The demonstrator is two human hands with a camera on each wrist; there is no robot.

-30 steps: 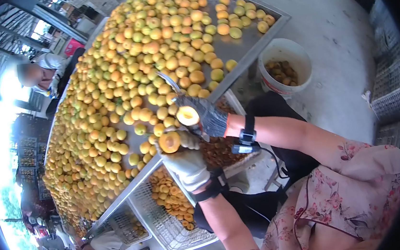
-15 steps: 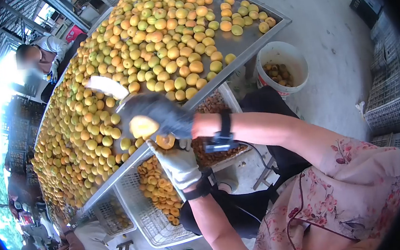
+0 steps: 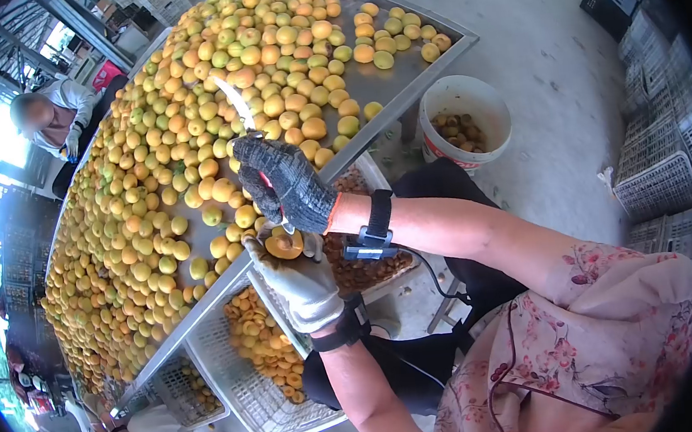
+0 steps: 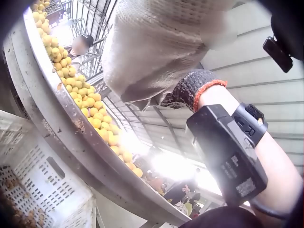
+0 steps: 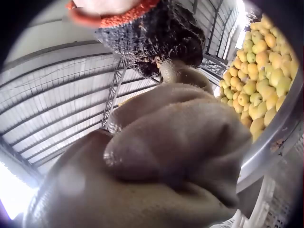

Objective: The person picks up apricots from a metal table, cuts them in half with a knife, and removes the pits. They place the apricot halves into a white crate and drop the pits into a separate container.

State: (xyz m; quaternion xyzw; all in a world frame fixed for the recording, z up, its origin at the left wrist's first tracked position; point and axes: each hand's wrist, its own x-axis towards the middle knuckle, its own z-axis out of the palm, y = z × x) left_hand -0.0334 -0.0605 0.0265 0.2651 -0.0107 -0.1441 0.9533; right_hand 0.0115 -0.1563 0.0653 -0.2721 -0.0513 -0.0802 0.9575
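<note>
In the head view my left hand, in a white glove, holds a halved apricot, cut face up with the brown pit in it. Just above it, my right hand in a dark grey knitted glove grips a knife. Its curved blade points away over the fruit, and a bit of red handle shows between the fingers. Pale glove fingers fill the right wrist view, close below the dark glove. The left wrist view shows the white glove from below, its fruit hidden.
A metal table bears a large heap of whole apricots. Under its edge stand a white crate with apricot halves and another container with brown pits. A white bucket stands right. Two people sit at the left.
The right hand carried a cut apricot half leftward over the left hand; now that half is gone from it and the hand is back right, blade upright. The left hand keeps its half.
</note>
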